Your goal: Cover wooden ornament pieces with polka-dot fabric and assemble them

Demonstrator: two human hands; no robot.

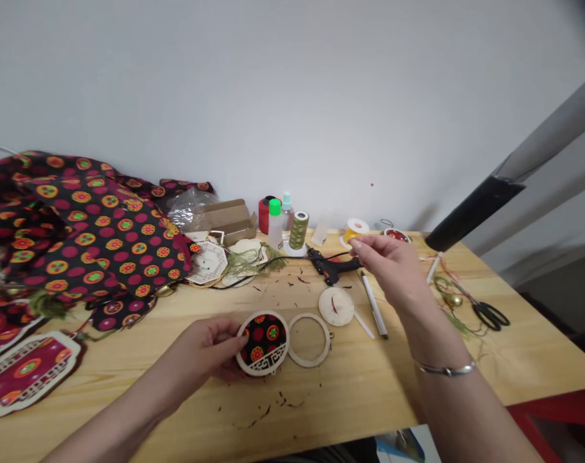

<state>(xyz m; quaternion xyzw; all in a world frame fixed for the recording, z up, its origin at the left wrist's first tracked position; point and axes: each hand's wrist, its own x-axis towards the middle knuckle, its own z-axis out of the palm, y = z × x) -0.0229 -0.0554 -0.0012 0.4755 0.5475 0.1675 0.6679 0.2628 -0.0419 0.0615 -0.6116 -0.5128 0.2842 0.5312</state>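
My left hand (213, 349) grips a round ornament (264, 342) by its left edge, just above the table. It has a pale wooden rim, black floral fabric and a cut lattice along the bottom. Beside it lies a plain wooden ring (309, 364), and behind that a thin wooden disc (331, 310) with a dark red sliver on top. My right hand (393, 267) is raised over the table near the glue gun (327, 267), thumb and fingertips pinched together. Whatever sits in that pinch is too small to make out. A white marker (374, 305) lies below it.
Patterned fabric (103, 225) heaps up at the left, with a finished ornament (29, 373) in front. Bottles (275, 225), an olive thread spool (299, 231) and a yellow spool (356, 230) stand along the wall. Black-handled scissors (490, 315) lie right. Dark scraps litter the wooden table (200, 418).
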